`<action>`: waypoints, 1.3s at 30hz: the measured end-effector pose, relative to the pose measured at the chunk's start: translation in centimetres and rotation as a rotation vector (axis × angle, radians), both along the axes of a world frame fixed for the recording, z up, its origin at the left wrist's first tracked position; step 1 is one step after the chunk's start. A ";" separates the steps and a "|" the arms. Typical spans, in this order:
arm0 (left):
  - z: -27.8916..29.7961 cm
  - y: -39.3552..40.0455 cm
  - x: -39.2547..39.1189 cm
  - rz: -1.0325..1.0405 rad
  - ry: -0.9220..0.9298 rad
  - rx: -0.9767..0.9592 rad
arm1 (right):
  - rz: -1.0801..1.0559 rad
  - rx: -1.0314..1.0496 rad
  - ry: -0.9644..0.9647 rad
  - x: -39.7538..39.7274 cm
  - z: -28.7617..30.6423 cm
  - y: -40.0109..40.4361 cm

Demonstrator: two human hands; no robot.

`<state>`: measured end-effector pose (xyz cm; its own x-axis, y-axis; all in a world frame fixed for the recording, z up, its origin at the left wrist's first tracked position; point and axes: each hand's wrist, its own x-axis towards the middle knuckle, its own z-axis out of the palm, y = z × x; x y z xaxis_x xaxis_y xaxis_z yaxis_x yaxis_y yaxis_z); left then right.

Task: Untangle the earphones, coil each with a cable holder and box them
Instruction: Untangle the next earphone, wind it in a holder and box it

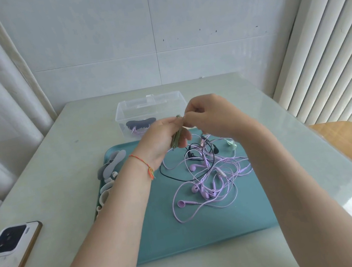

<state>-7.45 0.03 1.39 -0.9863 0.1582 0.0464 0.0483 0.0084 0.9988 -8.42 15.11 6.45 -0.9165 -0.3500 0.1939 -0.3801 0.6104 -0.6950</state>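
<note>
One dark coiled earphone bundle (141, 123) already lies in the clear plastic box (122, 114) beyond the teal tray (208, 231), while the left hand (160, 140) grips an olive-green cable holder (176, 136) and the right hand (211, 116) pinches what seems to be green cord at its top. Still loose on the tray lie a tangle of lilac earphones (204, 188), perhaps two or three sets, one black earphone (196, 153), and several grey and cream spare holders (111, 166) at the left edge.

text: none legible | labels: none | phone (8, 241) back: no readable brand
</note>
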 end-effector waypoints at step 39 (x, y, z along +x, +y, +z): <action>-0.9 0.3 -0.6 0.232 0.232 -0.214 | 0.201 0.361 -0.152 -1.4 -3.2 -1.0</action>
